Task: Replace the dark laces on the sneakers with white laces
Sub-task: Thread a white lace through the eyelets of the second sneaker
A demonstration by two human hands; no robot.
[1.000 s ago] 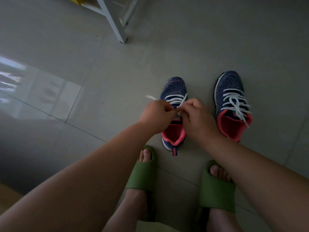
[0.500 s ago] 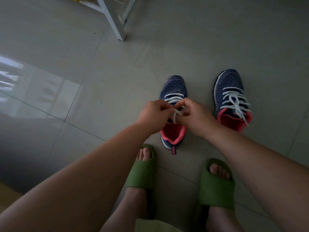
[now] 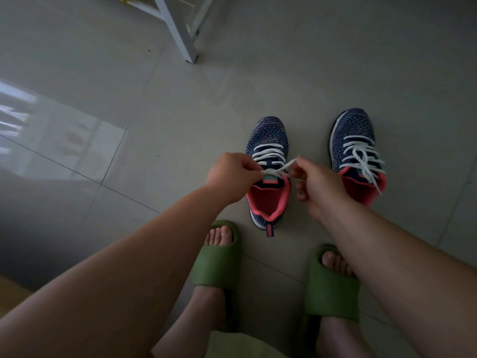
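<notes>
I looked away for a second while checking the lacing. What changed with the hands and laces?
The left hand and right hand, touching earlier, drew apart sideways, pulling the white lace ends crossed and taut over the left sneaker. Both still pinch it. The right sneaker stayed tied.

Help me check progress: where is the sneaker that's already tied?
In the head view, the tied sneaker stands on the floor at right, beside the sneaker being laced, just beyond the right hand.
</notes>
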